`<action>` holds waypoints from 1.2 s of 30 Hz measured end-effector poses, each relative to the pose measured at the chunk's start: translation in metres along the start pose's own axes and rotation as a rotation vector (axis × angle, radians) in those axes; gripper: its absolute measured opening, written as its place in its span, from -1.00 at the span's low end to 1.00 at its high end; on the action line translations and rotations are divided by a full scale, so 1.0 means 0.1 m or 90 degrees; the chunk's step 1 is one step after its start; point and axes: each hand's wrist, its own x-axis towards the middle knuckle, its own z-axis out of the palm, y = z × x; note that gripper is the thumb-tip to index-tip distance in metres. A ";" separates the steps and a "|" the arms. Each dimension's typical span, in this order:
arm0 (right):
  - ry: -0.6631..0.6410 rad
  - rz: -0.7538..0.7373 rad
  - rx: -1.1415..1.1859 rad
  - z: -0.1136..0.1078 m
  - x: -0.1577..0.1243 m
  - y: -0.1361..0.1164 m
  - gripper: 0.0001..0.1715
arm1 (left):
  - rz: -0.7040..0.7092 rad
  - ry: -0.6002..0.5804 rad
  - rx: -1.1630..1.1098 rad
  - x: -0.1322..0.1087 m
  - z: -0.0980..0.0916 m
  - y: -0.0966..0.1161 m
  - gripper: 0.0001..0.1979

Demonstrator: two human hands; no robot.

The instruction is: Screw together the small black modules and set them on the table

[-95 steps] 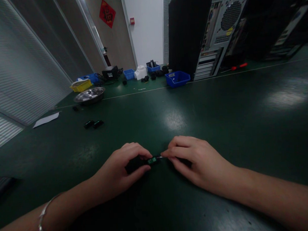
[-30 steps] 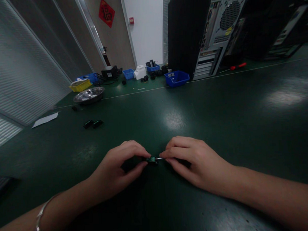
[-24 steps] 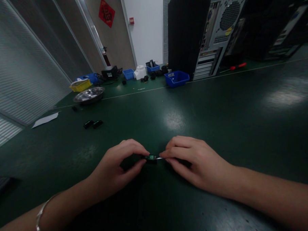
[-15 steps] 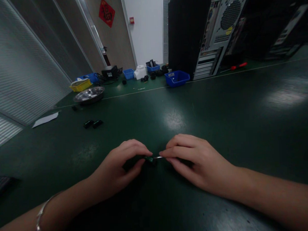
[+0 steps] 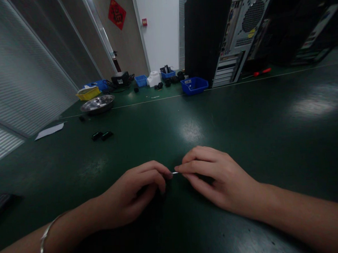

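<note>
Low over the green table [image 5: 146, 123], my right hand [image 5: 216, 173] pinches a thin, pale metallic piece [image 5: 174, 173] between thumb and fingers. My left hand [image 5: 135, 191], a silver bracelet [image 5: 43, 240] on its wrist, has its index fingertip at the other end of that piece. Its remaining fingers are curled in. Whatever lies under the left fingers is dark and cannot be made out. Two small black pieces [image 5: 97, 136] [image 5: 107, 135] rest on the table at the left, beyond my left hand.
Along the back stand a metal bowl [image 5: 97, 103], a yellow tray [image 5: 88, 93], a blue bin [image 5: 194, 86] and an open computer case [image 5: 204, 35]. A red-handled tool [image 5: 262, 72] lies beside the case. White paper [image 5: 50, 131] and a dark object [image 5: 3, 204] are at the left.
My left hand has shifted slightly nearer and its fingers have curled over; the small dark green-marked piece seen at its fingertips before is now hidden. My right hand has stayed in place.
</note>
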 end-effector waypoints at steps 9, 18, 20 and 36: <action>-0.024 0.010 -0.002 0.01 0.00 0.02 -0.75 | -0.096 0.015 0.103 0.00 0.04 0.01 -0.77; -0.083 0.035 -0.030 0.01 -0.02 0.02 -0.75 | -0.087 0.030 0.113 0.02 0.05 -0.01 -0.79; -0.102 0.039 -0.037 0.00 -0.01 0.01 -0.75 | -0.085 0.043 0.111 0.01 0.05 -0.04 -0.80; -0.135 0.053 -0.038 0.01 -0.01 0.01 -0.74 | -0.071 0.056 0.089 0.01 0.08 -0.04 -0.78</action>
